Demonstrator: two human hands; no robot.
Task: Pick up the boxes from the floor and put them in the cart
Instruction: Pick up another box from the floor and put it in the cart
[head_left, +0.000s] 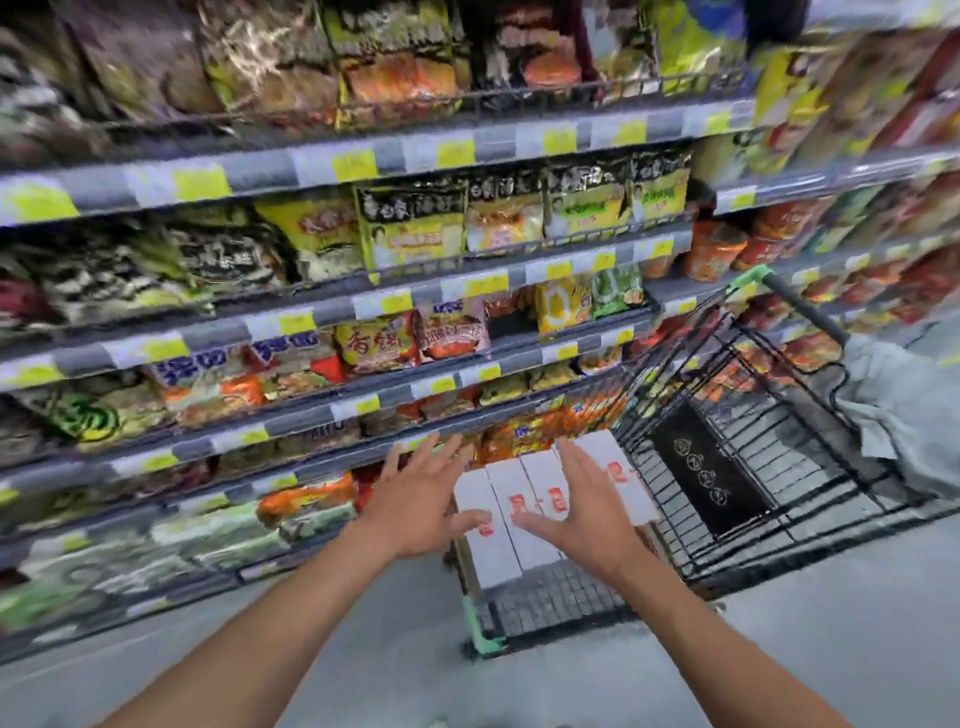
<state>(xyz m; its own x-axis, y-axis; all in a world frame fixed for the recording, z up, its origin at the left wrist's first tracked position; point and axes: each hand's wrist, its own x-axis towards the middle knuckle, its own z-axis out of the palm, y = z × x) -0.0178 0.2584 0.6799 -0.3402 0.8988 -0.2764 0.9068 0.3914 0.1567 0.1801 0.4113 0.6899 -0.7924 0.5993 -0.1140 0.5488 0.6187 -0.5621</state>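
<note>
Several white boxes (537, 486) with small red labels lie side by side in a row at the near end of a black wire shopping cart (737, 467). My left hand (421, 499) hovers at the left end of the row, fingers spread, its thumb over the leftmost box. Over the right half of the row, my right hand (582, 504) is also spread open, palm down. Neither hand grips a box. Whether the palms touch the boxes I cannot tell.
Shelves (363, 291) packed with snack and noodle bags run along the left and behind the cart. The cart has a green-tipped handle (779, 286) and a green corner bumper (480, 623). A grey cloth (898, 405) hangs at the right. Grey floor (519, 686) lies below.
</note>
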